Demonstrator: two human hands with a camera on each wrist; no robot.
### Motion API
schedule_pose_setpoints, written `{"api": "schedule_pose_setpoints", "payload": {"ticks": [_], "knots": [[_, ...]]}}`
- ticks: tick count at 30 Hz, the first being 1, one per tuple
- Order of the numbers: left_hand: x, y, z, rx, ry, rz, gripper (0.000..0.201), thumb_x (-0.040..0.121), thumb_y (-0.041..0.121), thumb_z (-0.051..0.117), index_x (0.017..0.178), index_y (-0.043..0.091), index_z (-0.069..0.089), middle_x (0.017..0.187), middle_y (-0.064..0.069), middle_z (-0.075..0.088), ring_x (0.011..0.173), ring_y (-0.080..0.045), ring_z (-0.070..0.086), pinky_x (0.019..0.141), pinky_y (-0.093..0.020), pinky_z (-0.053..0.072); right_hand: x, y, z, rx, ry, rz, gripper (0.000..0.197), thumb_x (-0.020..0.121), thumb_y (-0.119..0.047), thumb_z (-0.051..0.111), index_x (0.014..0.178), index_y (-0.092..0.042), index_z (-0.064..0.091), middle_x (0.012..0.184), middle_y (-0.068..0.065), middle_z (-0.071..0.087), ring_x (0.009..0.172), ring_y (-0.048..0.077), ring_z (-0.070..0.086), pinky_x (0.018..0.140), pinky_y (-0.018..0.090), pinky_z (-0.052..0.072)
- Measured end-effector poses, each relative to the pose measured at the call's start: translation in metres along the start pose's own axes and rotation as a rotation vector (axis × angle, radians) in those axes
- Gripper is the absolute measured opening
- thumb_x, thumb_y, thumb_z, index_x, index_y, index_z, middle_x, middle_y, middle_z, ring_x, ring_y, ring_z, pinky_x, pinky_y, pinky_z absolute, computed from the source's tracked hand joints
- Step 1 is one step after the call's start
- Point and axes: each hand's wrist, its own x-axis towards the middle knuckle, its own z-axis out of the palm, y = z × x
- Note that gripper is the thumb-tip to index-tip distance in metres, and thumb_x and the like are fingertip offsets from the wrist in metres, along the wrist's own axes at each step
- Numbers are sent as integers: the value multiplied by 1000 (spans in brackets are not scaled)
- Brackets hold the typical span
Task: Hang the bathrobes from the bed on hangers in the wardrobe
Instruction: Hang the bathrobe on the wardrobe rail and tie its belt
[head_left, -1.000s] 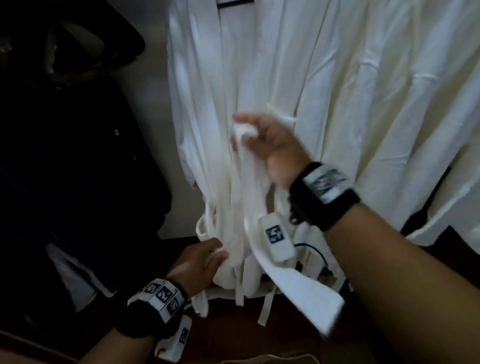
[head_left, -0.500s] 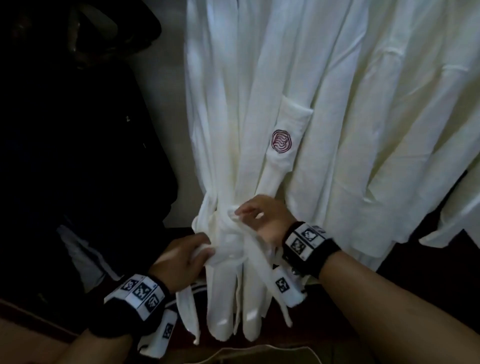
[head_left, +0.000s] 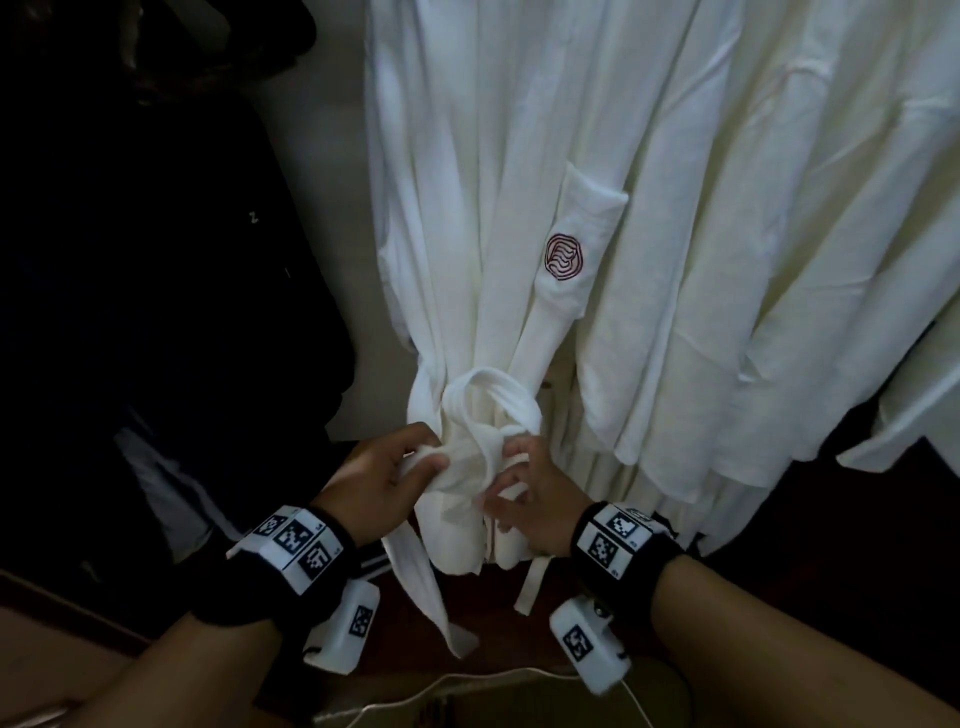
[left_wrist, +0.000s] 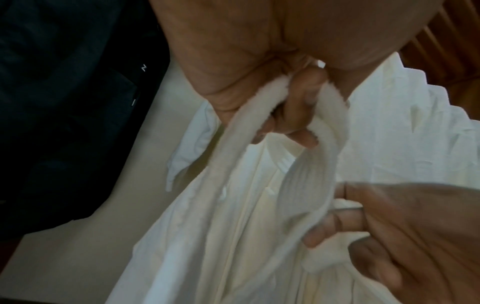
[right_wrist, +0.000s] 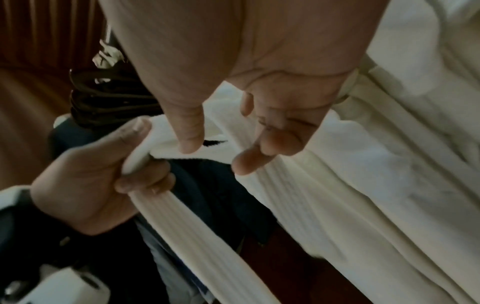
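Head view: white bathrobe (head_left: 483, 218) hanging in the wardrobe, its belt (head_left: 488, 400) being tied at the waist.

Belt is looping round the gathered robe front, one loose end trailing down below the hands. Left hand (head_left: 382, 480) is gripping a belt strand, thumb and curled fingers closing on it; right hand (head_left: 530, 499) is working at the knot with fingers half curled, touching the belt but not clearly clamping it. Fabric is looking soft, light and limp, likely sliding loose unless drawn snug; the ribbed belt ends are offering the best hold, close to the knot. More white robes (head_left: 779, 234) are hanging just beside it to the right; dark garments (head_left: 156, 260) are hanging to the left.
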Motion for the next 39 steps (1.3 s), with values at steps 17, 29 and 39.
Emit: {"api": "schedule_pose_setpoints", "payload": {"ticks": [17, 29, 39], "knots": [[-21, -3, -10, 117, -27, 7, 24, 91, 52, 48, 88, 31, 58, 70, 12, 58, 67, -4, 58, 58, -14, 38, 40, -170, -62, 225, 454, -597, 20, 87, -24, 58, 76, -13, 45, 77, 21, 49, 71, 41, 59, 70, 56, 57], [-24, 14, -17, 69, -10, 119, 22, 92, 50, 49, 89, 31, 59, 70, 8, 60, 65, -9, 59, 59, -25, 46, 47, -102, -7, -974, -554, -165, 30, 93, -31, 50, 108, -14, 70, 111, 6, 68, 105, 21, 61, 98, 37, 45], [-21, 18, -24, -95, 27, 9, 32, 90, 52, 48, 88, 23, 60, 68, 0, 56, 61, -12, 55, 60, -33, 44, 37, -69, -64, -1061, -160, 123, 28, 97, -20, 49, 119, -7, 62, 122, 9, 61, 115, 27, 56, 87, 30, 41]]}}
